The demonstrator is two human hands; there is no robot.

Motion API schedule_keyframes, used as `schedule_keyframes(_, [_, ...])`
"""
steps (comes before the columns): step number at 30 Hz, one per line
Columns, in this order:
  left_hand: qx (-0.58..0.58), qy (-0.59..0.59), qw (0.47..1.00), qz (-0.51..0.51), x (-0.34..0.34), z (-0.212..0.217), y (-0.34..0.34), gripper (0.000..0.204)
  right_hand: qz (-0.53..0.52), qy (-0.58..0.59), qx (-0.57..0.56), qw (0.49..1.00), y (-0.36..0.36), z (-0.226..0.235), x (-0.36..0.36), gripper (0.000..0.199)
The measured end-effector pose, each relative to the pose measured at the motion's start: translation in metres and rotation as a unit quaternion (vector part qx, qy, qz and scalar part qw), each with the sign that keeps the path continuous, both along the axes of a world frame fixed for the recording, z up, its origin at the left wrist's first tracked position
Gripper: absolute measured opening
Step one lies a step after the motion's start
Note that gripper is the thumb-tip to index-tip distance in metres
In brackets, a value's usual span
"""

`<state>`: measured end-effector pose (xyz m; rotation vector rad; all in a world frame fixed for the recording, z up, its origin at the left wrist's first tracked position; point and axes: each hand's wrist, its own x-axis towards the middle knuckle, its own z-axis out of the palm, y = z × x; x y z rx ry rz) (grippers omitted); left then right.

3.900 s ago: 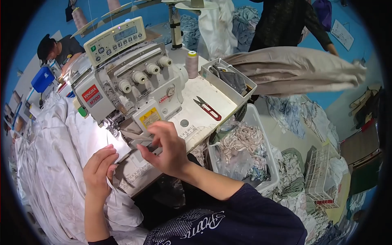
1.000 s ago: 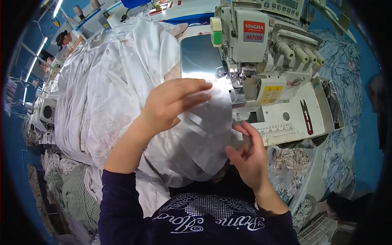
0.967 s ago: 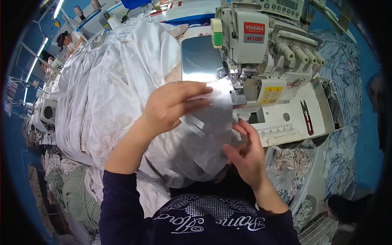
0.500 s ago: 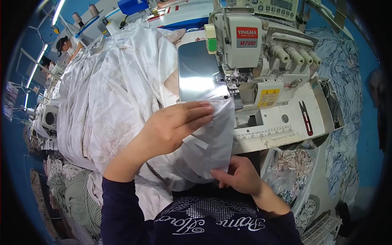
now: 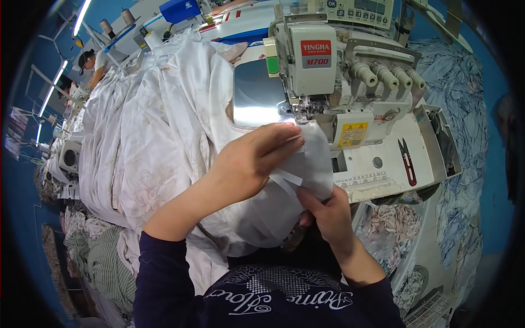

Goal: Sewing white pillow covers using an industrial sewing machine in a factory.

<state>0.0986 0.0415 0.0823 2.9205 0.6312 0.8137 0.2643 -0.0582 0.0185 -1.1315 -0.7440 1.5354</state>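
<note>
A large white cloth with faint printed patterns [image 5: 156, 131] is heaped in folds from the left up to the overlock sewing machine [image 5: 314, 76]. My left hand [image 5: 246, 158] lies on the cloth with its fingers stretched toward the presser foot area; its thumb is hidden. Just in front of the machine, my right hand [image 5: 333, 216] pinches the cloth's right edge between thumb and fingers. Between the two hands a narrow white strip [image 5: 290, 177] sticks out from the cloth. The cloth's far edge reaches the machine's needle area, partly covered by my left fingers.
Red-handled thread snips [image 5: 408, 167] rest on the machine bed's right side. A shiny metal plate [image 5: 257, 93] lies left of the needle area. Piled pale-blue fabric [image 5: 454, 131] hangs at the right; striped green cloth [image 5: 112, 262] lies lower left. Another person [image 5: 93, 63] works far left.
My right hand has moved up and slightly right with the cloth edge. The left hand has shifted up and right toward the needle area, and the cloth between has turned and bunched.
</note>
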Motion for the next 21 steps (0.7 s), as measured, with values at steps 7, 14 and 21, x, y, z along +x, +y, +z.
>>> schedule_keyframes(7, [0.011,-0.023,0.999,0.028,0.008,-0.003,-0.002,0.044,-0.008,-0.011,0.044,0.999,0.000,0.003,0.012,0.014])
schedule_keyframes(14, [0.009,-0.027,0.999,0.023,0.006,-0.003,-0.002,0.042,0.002,-0.013,0.044,0.999,-0.002,0.003,0.011,0.016])
schedule_keyframes(21, [-0.027,-0.031,0.999,0.009,-0.001,-0.002,-0.001,0.047,0.000,-0.008,0.039,0.999,-0.003,0.001,0.012,0.016])
